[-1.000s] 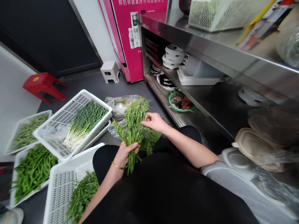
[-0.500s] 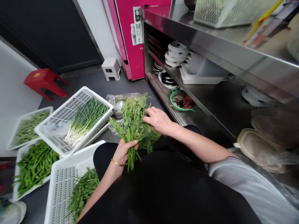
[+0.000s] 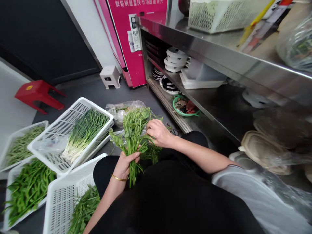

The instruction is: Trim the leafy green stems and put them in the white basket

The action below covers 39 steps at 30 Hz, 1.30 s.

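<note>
"Along the left side, what do you see?"

"A red stool [image 3: 37, 92] near the wall [image 3: 12, 81], then white baskets: one of long green pods [image 3: 25, 143], one of green peppers [image 3: 31, 188], one of scallions [image 3: 84, 133] with a clear plastic bag [image 3: 53, 143] beside them. Nearest the person, another white basket [image 3: 62, 198] holds loose leafy greens [image 3: 84, 208]."

"And the left hand [image 3: 125, 164]?"

"Clamped round the stems of a bunch of greens [image 3: 133, 130], thumb across the front. A gold bangle [image 3: 119, 178] circles that wrist. The bunch stands nearly upright between the hands, in front of the black garment [image 3: 170, 201]."

"How about the right hand [image 3: 161, 133]?"

"Fingers bent and close together at the bunch's right edge, against the leaves. Whether they pinch a sprig, I can't tell."

"Further over?"

"A steel shelf unit [image 3: 207, 50]. Stacked white pots [image 3: 175, 59] sit on its middle level; a green basket [image 3: 175, 107] of mixed things rests on the lowest, and a white crate [image 3: 202, 16] on top."
</note>
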Available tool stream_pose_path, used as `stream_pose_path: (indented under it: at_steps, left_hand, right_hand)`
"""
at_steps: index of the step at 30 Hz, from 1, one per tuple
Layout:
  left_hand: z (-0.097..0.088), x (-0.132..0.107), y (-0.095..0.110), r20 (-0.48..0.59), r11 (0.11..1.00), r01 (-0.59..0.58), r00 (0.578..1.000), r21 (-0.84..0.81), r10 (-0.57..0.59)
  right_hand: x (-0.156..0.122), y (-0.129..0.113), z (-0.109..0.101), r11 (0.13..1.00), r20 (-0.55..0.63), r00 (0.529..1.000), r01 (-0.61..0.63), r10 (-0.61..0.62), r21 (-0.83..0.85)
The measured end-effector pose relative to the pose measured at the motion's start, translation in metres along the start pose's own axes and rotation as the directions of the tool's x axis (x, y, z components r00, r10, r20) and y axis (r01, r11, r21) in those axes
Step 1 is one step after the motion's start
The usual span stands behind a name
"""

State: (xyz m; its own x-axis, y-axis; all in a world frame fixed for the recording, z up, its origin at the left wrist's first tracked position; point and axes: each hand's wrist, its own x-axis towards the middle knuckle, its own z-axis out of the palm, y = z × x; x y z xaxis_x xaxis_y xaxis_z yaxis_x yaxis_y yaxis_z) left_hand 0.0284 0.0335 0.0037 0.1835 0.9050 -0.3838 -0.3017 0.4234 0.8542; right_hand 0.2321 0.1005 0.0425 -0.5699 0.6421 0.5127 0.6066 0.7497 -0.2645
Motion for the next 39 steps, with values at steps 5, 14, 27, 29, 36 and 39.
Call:
stream_pose_path:
  at_steps: [5, 14, 27, 29, 36, 39]
  left_hand:
    - [-0.012, -0.005, 0.005, -0.034, 1.000, -0.006, 0.999, -0.009, 0.006]
    - [-0.032, -0.012, 0.005, -0.027, 0.999, 0.009, 1.000, -0.052, -0.010]
    - [-0.026, -0.017, 0.002, 0.115, 0.989, 0.063, 0.992, -0.134, -0.048]
    - [-0.027, -0.017, 0.001, 0.130, 0.989, 0.061, 0.991, -0.138, -0.043]
    - [-0.032, -0.013, 0.001, 0.093, 0.990, 0.023, 0.996, -0.143, -0.009]
    - [-0.033, -0.014, 0.003, 0.083, 0.993, 0.017, 0.997, -0.114, -0.008]
  right_hand:
    - [-0.002, 0.038, -0.036, 0.804, -0.285, 0.826, -0.294, 0.486, 0.518]
    - [-0.031, 0.084, -0.087, 0.516, -0.146, 0.630, -0.457, 0.762, 0.724]
    - [0.006, 0.017, -0.005, 0.991, -0.133, 0.989, 0.054, -0.070, -0.121]
    - [0.007, 0.019, -0.007, 0.993, -0.126, 0.989, 0.068, -0.079, -0.094]
    - [0.001, 0.014, -0.019, 0.985, 0.037, 0.988, 0.151, -0.148, -0.086]
    - [-0.001, 0.010, -0.015, 0.999, -0.100, 0.995, 0.024, -0.021, 0.032]
